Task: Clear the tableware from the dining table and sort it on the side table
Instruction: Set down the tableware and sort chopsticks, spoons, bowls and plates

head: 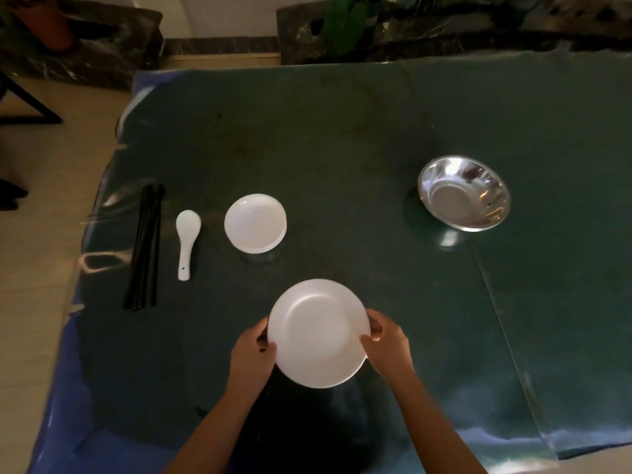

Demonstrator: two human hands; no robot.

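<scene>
Fingers [371, 328] of our right hand [386, 347] curled over the right rim of the white plate [318, 333], while our left hand [251, 350] clamped the opposite rim, thumb on top. We held it from both sides, likely to keep it level and steady. Whether it was touching the table [342, 131] or just above it, we could not tell.

Other pieces lay sorted by kind, which suggested this was the side table: black chopsticks [145, 248] bundled together at the left edge, a white spoon [186, 241] just beside them, then a small stack of white dishes [254, 223]. A steel bowl [463, 193] sat well apart on the right. We judged the plate belonged near the dishes.
</scene>
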